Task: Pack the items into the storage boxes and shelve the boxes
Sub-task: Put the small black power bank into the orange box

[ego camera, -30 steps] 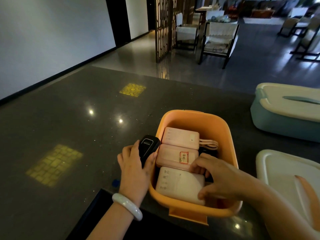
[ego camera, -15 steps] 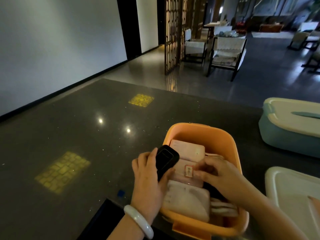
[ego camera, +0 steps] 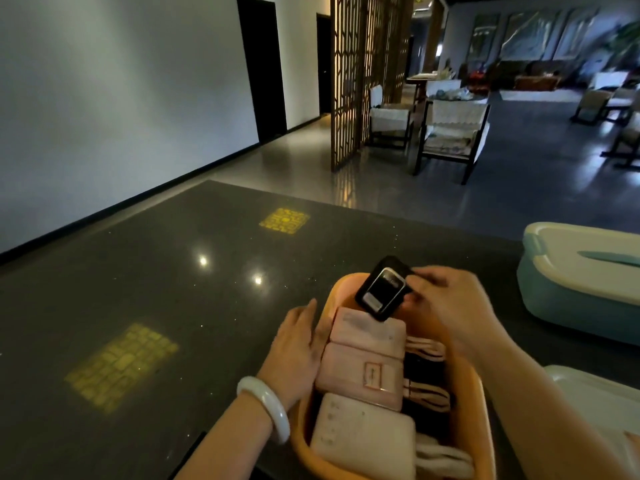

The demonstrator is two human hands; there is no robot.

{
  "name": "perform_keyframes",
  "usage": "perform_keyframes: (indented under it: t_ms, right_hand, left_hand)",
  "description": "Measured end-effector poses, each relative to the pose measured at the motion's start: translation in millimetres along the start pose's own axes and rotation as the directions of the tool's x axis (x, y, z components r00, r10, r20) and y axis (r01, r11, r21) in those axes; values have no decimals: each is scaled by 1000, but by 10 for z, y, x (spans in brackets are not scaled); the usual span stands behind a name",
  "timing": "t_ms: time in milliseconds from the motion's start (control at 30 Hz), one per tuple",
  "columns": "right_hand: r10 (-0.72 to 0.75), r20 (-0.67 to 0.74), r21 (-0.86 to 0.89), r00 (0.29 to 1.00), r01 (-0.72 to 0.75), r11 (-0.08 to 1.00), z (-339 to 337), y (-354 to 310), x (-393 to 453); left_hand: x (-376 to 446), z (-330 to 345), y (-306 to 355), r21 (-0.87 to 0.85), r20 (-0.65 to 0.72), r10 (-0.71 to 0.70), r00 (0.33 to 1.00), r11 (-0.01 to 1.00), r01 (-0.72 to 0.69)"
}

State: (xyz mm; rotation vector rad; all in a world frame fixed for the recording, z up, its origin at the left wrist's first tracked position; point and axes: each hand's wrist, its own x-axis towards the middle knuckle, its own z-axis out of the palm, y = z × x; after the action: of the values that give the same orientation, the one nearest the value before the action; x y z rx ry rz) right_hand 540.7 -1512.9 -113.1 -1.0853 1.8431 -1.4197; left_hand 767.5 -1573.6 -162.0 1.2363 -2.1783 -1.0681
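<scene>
Holding a black device (ego camera: 381, 289) over the far end of the orange box (ego camera: 481, 403), the right hand (ego camera: 446, 306) has its fingers curled round the device's far side. Long axis tilted, low corner just above the farthest pink power bank (ego camera: 369, 332); open space in the box lies at that far end, directly below. Left hand (ego camera: 298, 344) rests flat, fingers straight, against the box's outer left wall, holding nothing. Three power banks lie in a row inside the box, cables (ego camera: 427, 393) right of them. Fingertips on the device are blurred; the box's near rim is cut off; dim light hides the box floor.
</scene>
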Motion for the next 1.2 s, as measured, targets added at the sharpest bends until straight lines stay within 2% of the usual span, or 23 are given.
perform_keyframes:
  t_ms: [67,167,233,333,533,633,667,767,967,1200]
  right_hand:
    - [-65,-81,-78,995,59,995,-60,51,193]
    - [-103,-46,-193,994,92,977,-21,171,411]
    - [-52,14,-239,999,54,969,78,262,529]
    - [10,73,-344,997,16,939,245,421,616]
    - [84,79,-329,993,-54,943,352,599,644]
    - [109,178,-516,978,-1,856,418,625,657]
    - [120,174,-533,977,-10,846,453,631,655]
    - [144,132,-411,981,-77,908,500,640,660]
    - [140,124,-420,982,-76,904,507,660,668]
    - [140,47,-370,989,-112,922,527,686,648]
  left_hand:
    - [25,45,-96,22,74,-63,995,998,62]
    - [-12,146,-156,-168,141,-92,986,979,115]
    - [-2,154,-176,-233,143,-96,985,964,128]
    - [27,149,-177,-212,137,-110,984,968,137]
    - [51,177,-221,-183,104,-100,990,976,118]
    - [54,190,-229,-221,107,-118,987,965,139]
    - [54,196,-232,-228,107,-124,986,963,146]
    - [57,208,-236,-237,95,-131,987,960,150]
    - [39,212,-228,-252,71,-107,992,960,121]
    - [35,214,-220,-241,60,-114,992,962,126]
